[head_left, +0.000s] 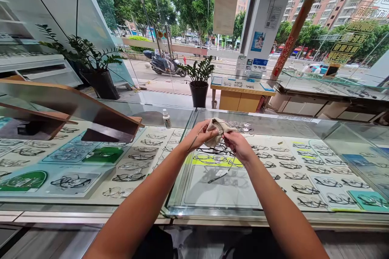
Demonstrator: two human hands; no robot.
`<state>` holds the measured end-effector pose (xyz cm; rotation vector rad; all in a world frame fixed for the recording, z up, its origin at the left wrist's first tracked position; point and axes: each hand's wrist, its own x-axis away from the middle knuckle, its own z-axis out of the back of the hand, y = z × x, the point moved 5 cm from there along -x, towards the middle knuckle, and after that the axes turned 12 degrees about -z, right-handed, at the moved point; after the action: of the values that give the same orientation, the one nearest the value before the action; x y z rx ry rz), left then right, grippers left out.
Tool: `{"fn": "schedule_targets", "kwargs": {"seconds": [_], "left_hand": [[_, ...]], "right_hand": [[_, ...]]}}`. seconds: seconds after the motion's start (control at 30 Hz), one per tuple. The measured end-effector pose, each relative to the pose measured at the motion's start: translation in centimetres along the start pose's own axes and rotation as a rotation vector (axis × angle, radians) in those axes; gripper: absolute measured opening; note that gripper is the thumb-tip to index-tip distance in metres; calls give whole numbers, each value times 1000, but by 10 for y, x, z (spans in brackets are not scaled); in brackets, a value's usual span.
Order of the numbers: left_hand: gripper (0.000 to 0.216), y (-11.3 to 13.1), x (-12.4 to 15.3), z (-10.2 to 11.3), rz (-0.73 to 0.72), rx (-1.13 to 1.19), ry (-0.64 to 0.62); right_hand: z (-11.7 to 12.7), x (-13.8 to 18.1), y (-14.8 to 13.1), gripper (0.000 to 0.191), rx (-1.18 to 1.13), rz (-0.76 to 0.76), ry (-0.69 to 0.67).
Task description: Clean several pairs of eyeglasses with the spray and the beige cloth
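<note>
Both my hands are raised above a glass display counter (212, 194). My left hand (203, 134) is closed on a beige cloth (217, 131) that wraps part of a pair of thin-framed glasses (217, 174). My right hand (238, 145) pinches the glasses from the right, with one temple arm and a small tag hanging down below the hands. The lenses are mostly hidden by the cloth and fingers.
Under the glass lie several rows of glasses on trays (319, 178). A small white bottle (166, 118) stands on the counter top. A slanted wooden and glass stand (91, 117) sits at left. Potted plants (199, 81) and a street window are behind.
</note>
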<state>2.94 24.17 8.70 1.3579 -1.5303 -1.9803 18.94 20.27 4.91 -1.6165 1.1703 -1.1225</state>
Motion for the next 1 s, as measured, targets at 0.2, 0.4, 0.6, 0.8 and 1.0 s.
{"fn": "schedule_targets", "kwargs": {"seconds": [0.2,0.4,0.6,0.8,1.0], "left_hand": [[51,1,0,-5,2,-48,189],[51,8,1,-2,-33,-20,134],[51,9,1,-6,32,65,17],[49,5,2,-10,5,-33,263],[56,7,7,-10,-20,-113,399]], "right_hand": [[-8,1,3,47,-20,8,-18],[-5,4,-1,43,-79,12,-41],[0,3,-2,39,-95,-40,-71],[-11,4,1,45,-84,-17,-85],[-26,5,13,46,-174,-86,-155]]}}
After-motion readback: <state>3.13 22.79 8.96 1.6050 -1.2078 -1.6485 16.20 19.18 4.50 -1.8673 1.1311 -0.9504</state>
